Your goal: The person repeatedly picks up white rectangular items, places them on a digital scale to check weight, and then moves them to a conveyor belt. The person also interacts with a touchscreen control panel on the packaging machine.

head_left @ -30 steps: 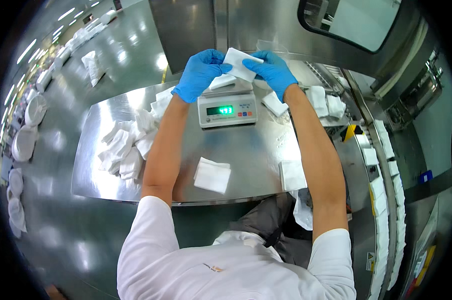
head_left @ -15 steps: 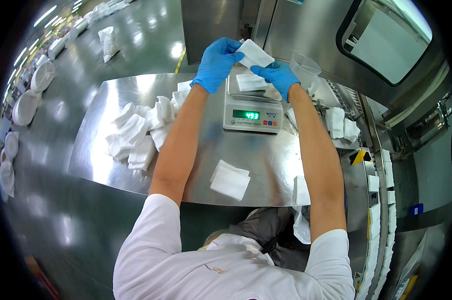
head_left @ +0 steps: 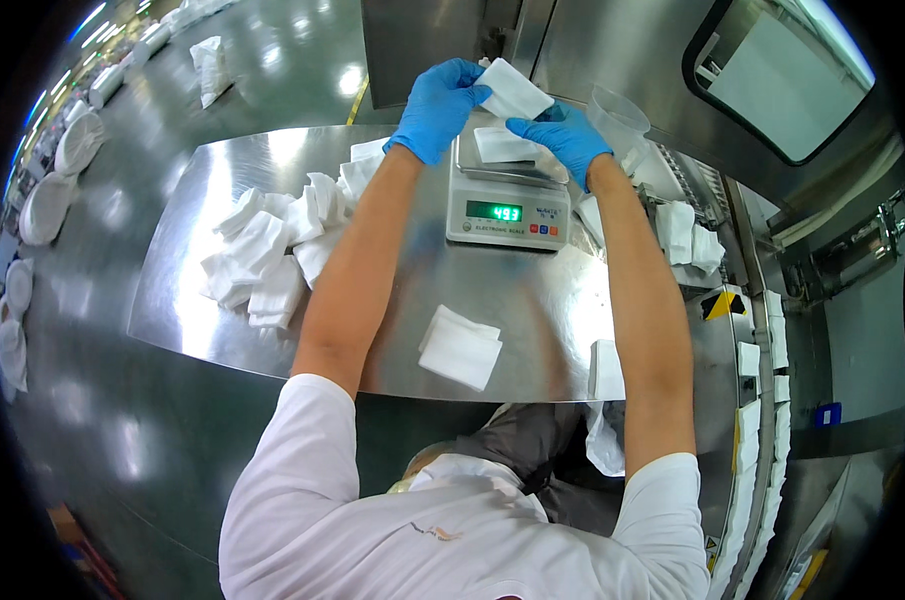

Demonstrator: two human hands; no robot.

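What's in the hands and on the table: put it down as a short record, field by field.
Left hand: blue glove, gripping the raised pad by its left side
Right hand: blue glove, fingers at the raised pad's lower right edge
Raised pad: white, held between both hands
Scale: display lit green, second pad on its plate
Table: shiny metal
Left of scale: loose heap of white pads
Near front edge: overlapping white pads
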